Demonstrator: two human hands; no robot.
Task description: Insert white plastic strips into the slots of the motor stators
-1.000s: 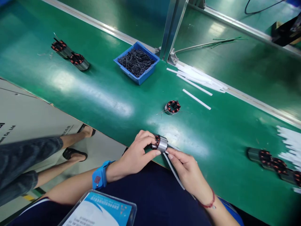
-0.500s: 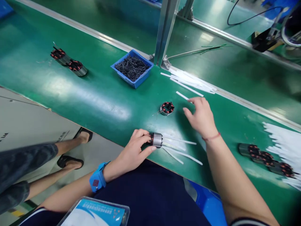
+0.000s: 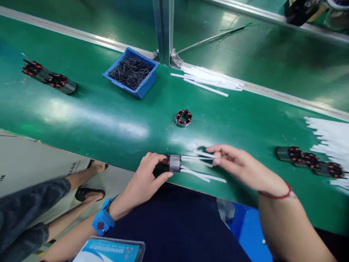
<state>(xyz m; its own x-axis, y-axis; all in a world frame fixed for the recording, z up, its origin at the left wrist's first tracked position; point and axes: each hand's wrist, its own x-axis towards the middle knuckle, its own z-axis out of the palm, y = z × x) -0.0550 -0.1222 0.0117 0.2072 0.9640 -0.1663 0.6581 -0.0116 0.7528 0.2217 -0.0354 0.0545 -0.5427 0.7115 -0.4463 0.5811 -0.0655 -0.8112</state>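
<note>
My left hand [image 3: 148, 178] grips a motor stator [image 3: 175, 163] lying on its side near the bench's front edge, thumb and fingers around its left end. Several white strips [image 3: 196, 174] stick out of the stator's right end. My right hand [image 3: 231, 160] pinches another white strip [image 3: 204, 154] between thumb and fingers, its far tip pointing left toward the stator. Whether that tip touches the stator I cannot tell. Beyond my hands a single stator [image 3: 183, 118] with copper windings and loose wire ends stands upright on the green bench.
A blue bin [image 3: 140, 89] of short black pieces stands at the back. Loose white strips [image 3: 209, 78] lie by the metal post [image 3: 165, 32]. More stators rest at left [image 3: 49, 77] and right [image 3: 311, 162], beside a white strip pile [image 3: 329, 134]. Another person's legs [image 3: 71, 183] show at lower left.
My right hand has picked up a white strip from the bench and brought it down toward the held stator. My left hand keeps its hold. The view has shifted somewhat.
</note>
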